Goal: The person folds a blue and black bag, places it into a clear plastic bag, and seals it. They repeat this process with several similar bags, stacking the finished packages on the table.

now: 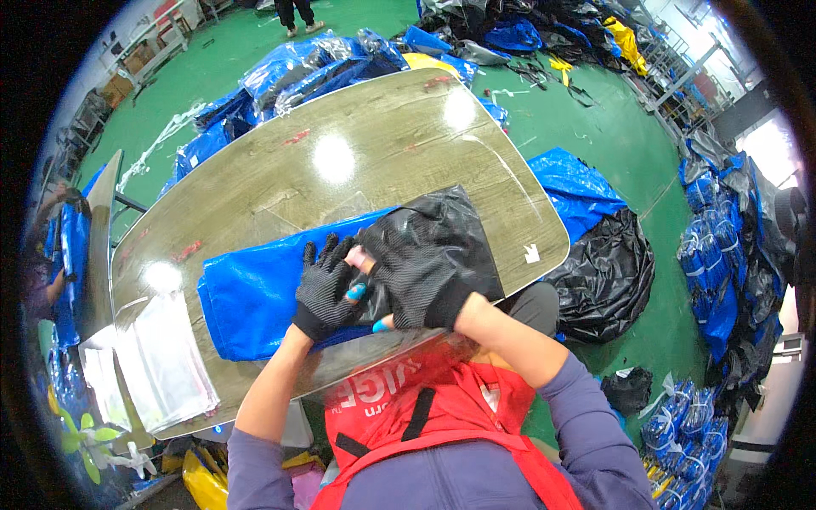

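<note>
A folded sheet of shiny plastic, blue (pixel 246 293) on its left part and black (pixel 467 242) on its right, lies across the near side of a wood-grain tabletop (pixel 255 183). My left hand (pixel 327 289), in a dark ribbed glove, rests on the blue part near the seam with its fingers spread. Flat on the black part is my right hand (pixel 416 276), gloved the same way, its fingers stretched out. Bare fingertips and bits of blue covering show at the gloves. The right wrist partly hides the sheet's near edge.
Clear plastic bags (pixel 166 361) lie at the table's left end. Blue wrapped bundles (pixel 297 72) are heaped beyond the far edge. On the floor at right sits a black and blue sheet pile (pixel 608 272). Tied blue packs (pixel 710 263) stand farther right. A green fan (pixel 85 438) is at lower left.
</note>
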### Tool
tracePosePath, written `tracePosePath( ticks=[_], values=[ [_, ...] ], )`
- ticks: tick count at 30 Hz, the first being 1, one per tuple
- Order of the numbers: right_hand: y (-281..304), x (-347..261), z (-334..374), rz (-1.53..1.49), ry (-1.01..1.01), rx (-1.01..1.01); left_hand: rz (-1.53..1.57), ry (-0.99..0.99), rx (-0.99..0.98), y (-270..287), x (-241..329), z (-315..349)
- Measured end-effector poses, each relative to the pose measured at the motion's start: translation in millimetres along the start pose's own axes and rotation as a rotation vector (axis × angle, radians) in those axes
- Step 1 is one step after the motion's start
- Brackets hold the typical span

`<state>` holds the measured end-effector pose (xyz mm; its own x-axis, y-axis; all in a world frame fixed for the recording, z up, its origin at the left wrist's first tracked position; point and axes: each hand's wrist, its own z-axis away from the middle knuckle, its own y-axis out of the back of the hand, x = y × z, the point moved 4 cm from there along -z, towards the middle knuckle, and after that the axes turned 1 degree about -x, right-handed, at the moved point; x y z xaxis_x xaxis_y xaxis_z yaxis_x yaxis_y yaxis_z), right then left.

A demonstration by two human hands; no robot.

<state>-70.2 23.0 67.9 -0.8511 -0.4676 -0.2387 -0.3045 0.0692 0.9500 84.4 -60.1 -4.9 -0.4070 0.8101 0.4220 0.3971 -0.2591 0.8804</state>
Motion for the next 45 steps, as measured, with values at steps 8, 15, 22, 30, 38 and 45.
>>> tracePosePath(
  ticks=[8, 15, 22, 30, 38, 45],
  values=[
    [6, 20, 13, 0.008, -0.208, 0.085, 0.101, 0.021, 0.176, 7, -10, 14],
    [-21, 9, -20, 0.126, -0.354, -0.005, -0.139, 0.034, 0.037, -13, -10, 3],
    [-60, 11, -49, 0.122, -0.394, -0.124, -0.619, 0.55, -0.017, 43, -76, 68],
    [-87, -21, -84, 0.128, -0.576, 0.057, 0.108, 0.782, 0.248, 107, -136, 170],
    [-102, -17, -71, 0.102, -0.531, 0.118, 1.006, 0.98, 0.165, 131, -90, 141],
    [-97, -16, -71, 0.124, -0.536, 0.025, 0.809, 0.937, 0.05, 139, -73, 140]
  ],
)
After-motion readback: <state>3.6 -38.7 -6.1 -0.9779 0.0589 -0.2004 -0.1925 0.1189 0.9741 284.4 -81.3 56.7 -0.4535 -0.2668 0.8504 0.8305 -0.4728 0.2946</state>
